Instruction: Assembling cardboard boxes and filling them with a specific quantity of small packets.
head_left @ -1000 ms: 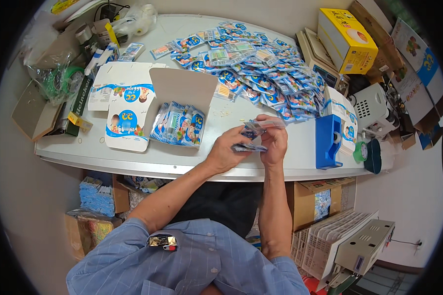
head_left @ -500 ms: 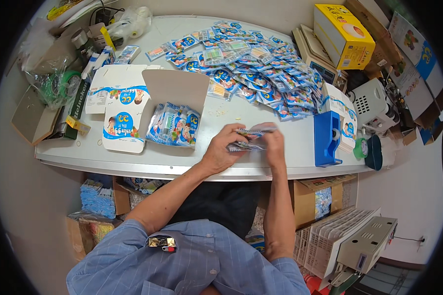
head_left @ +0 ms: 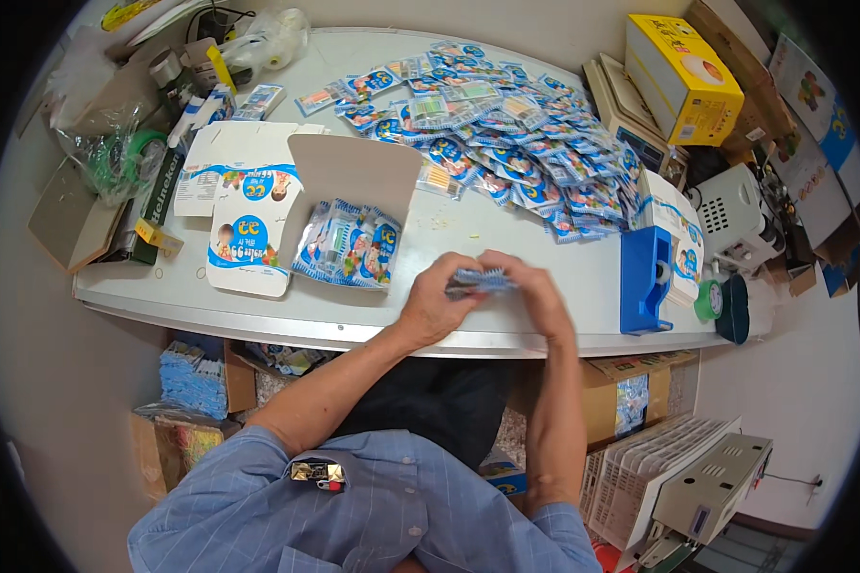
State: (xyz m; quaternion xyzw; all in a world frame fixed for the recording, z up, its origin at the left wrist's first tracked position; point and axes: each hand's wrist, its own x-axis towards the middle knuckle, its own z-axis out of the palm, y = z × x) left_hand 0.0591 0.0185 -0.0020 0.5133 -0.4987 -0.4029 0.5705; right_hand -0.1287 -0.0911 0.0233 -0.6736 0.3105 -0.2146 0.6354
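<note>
Your left hand (head_left: 434, 304) pinches a small bunch of flat blue-and-white plastic packets (head_left: 483, 282). Your right hand (head_left: 540, 298), blurred, at their right end; grip can't be told. Likely slick film: packets could slide onto the white bench (head_left: 588, 277) below if the left pinch slackens.

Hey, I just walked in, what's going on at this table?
A person sits at the white table, gripping some small packets in the left hand. The right hand, blurred, is at the packets' other side; its exact grip is unclear. To the left, an open box holds more packets, beside a printed carton. A big pile of packets spreads across the back, and a blue tape dispenser stands to the right.
</note>
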